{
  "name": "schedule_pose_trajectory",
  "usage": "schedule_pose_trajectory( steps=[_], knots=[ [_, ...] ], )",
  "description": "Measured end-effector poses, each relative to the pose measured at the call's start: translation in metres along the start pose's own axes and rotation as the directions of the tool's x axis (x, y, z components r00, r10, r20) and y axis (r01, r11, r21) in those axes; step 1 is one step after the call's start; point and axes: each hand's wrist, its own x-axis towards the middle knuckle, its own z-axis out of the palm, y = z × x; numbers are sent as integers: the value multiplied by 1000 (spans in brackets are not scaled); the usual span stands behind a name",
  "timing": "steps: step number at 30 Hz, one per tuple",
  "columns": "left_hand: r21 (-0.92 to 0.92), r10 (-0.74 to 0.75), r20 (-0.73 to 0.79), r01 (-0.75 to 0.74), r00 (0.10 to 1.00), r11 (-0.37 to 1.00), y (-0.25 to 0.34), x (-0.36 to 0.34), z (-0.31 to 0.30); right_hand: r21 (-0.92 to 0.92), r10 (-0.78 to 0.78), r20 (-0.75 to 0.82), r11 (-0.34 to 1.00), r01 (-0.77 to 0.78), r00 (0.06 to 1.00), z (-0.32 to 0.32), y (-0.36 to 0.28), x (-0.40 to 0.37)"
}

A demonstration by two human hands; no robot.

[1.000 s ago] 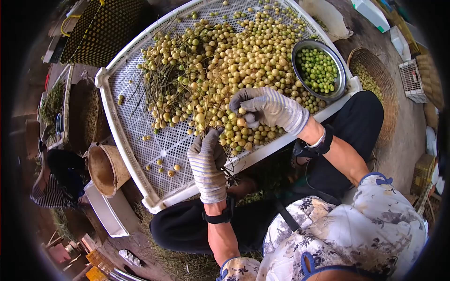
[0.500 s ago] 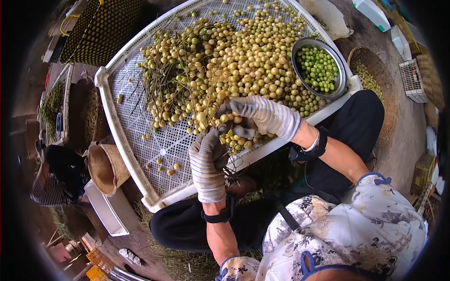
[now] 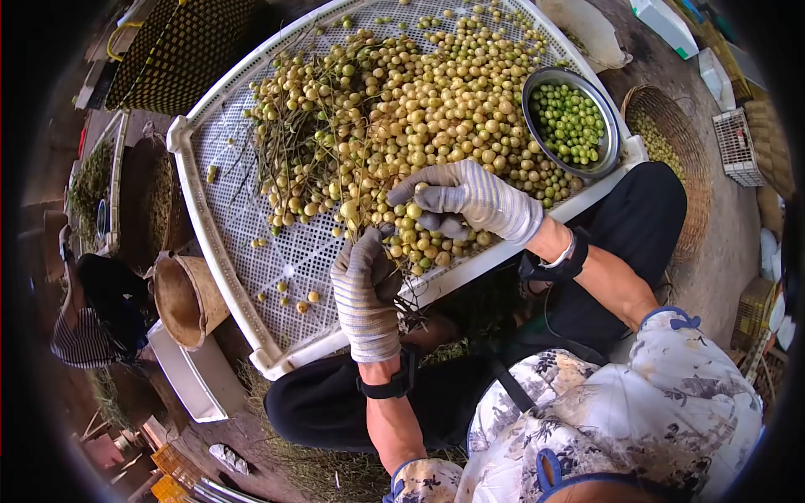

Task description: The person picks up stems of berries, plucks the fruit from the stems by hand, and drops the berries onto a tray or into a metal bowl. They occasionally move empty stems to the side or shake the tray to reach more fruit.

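Observation:
My gloved left hand [image 3: 367, 289] is closed at the front of a white perforated tray [image 3: 201, 201], pinching a thin stem of a fruit-bearing twig [image 3: 359, 197]. Just right of it, my gloved right hand [image 3: 470, 203] hovers with curled fingers; a small round fruit [image 3: 418, 189] shows between its thumb and index finger. Part of that grip is hidden. Small round yellow-green fruits [image 3: 470, 105] are heaped behind both hands, and more hang between them. Tangled, fruit-bearing stems [image 3: 293, 147] lie at the left of the heap.
A metal bowl [image 3: 613, 159] of greener fruits stands on the tray's right side. Beyond the tray's right edge is a wicker basket [image 3: 694, 205] with fruits. A tan bucket [image 3: 214, 289] and white box [image 3: 201, 381] stand left, near another person [image 3: 84, 331]. A woven basket [image 3: 151, 75] is behind.
My right hand has drawn away from my left, slightly to the right, widening the gap between them. My left hand has shifted slightly left, still pinching the stem.

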Motion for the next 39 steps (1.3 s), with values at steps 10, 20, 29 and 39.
schedule_pose_trajectory(
  steps=[10,20,29,39],
  knots=[
    [-107,13,-36,-17,999,994,-3,-2,-7,331,-136,-83,931,157,987,-44,-5,8],
    [-207,-146,48,153,988,966,-12,7,-7,247,-37,-20,968,41,999,-3,28,14],
    [-237,-67,32,73,997,969,-6,0,-7,157,-121,-28,980,124,992,-37,1,13],
    [-186,-155,14,155,988,970,-10,3,-5,1,-18,-35,1000,18,999,2,18,13]
  ],
)
